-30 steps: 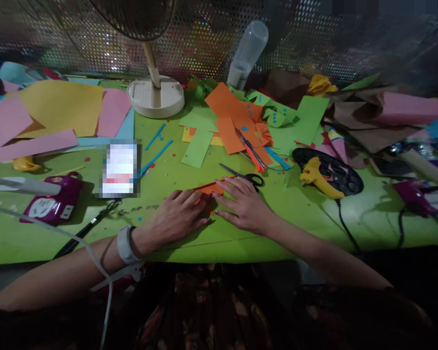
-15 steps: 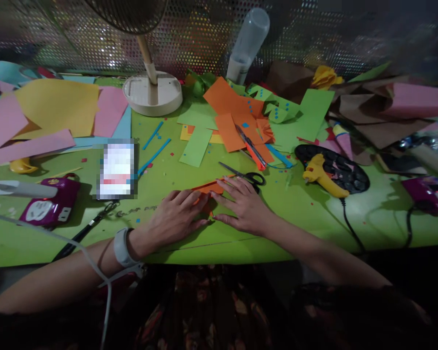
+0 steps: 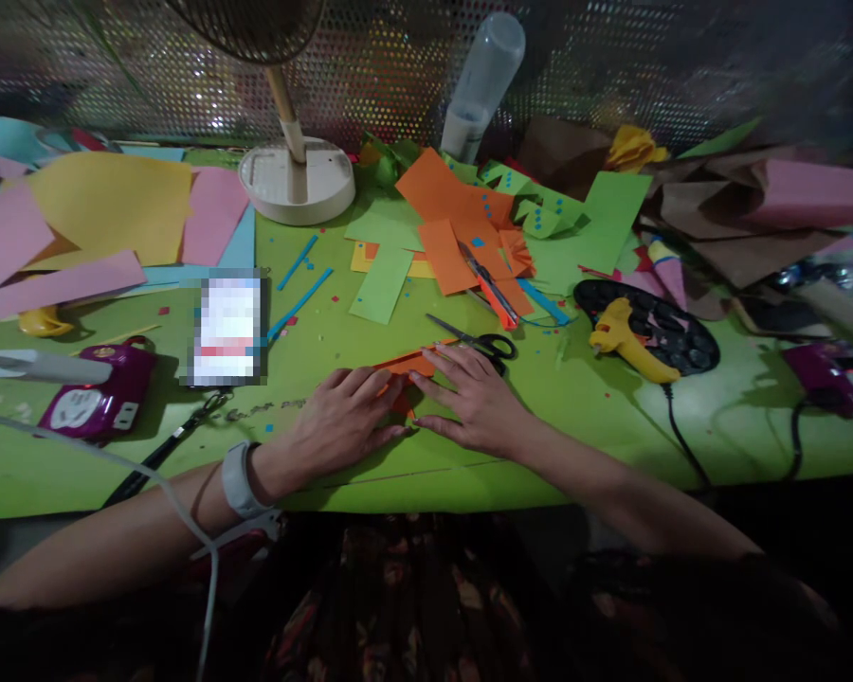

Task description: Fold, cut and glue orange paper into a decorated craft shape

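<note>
A folded piece of orange paper [image 3: 407,368] lies on the green tabletop, mostly hidden under my fingers. My left hand [image 3: 345,417] is closed over its left part, fingers bent together and pressing it down. My right hand [image 3: 473,403] rests on the right part with fingers stretched and spread, the thumb near the lower corner. Just beyond my right fingers lie black-handled scissors [image 3: 496,349], blades pointing left. Farther back, a red-and-grey cutting tool [image 3: 494,289] lies on orange sheets [image 3: 437,256].
A lit phone [image 3: 228,327] and purple power socket box [image 3: 99,388] are at left. A yellow glue gun [image 3: 629,341] rests on a black tray [image 3: 703,355] at right. Behind stand a fan base [image 3: 299,185] and clear bottle [image 3: 494,57]. A white cable [image 3: 177,507] crosses my left forearm.
</note>
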A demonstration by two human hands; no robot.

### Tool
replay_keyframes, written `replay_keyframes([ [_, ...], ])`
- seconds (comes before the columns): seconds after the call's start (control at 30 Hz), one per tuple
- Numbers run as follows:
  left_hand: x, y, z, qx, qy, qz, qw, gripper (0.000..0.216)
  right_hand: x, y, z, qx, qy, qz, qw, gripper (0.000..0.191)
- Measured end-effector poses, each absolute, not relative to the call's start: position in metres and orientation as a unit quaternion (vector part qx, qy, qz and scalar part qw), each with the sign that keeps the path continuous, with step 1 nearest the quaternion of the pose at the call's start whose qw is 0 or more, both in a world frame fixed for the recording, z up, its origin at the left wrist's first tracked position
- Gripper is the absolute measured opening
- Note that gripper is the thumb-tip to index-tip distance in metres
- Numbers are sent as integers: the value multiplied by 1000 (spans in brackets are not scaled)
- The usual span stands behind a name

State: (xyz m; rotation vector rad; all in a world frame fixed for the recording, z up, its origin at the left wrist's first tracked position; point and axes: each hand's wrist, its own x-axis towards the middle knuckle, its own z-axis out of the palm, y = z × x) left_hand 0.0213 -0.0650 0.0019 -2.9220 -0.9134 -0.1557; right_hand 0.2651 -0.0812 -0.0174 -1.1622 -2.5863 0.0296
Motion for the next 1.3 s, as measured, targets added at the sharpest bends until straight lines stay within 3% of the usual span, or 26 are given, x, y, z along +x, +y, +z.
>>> replay_keyframes([
  [1.3,25,-64,9,-954,-291,-51,42,45,266,-81,-19,-414,-898,28,145,57],
])
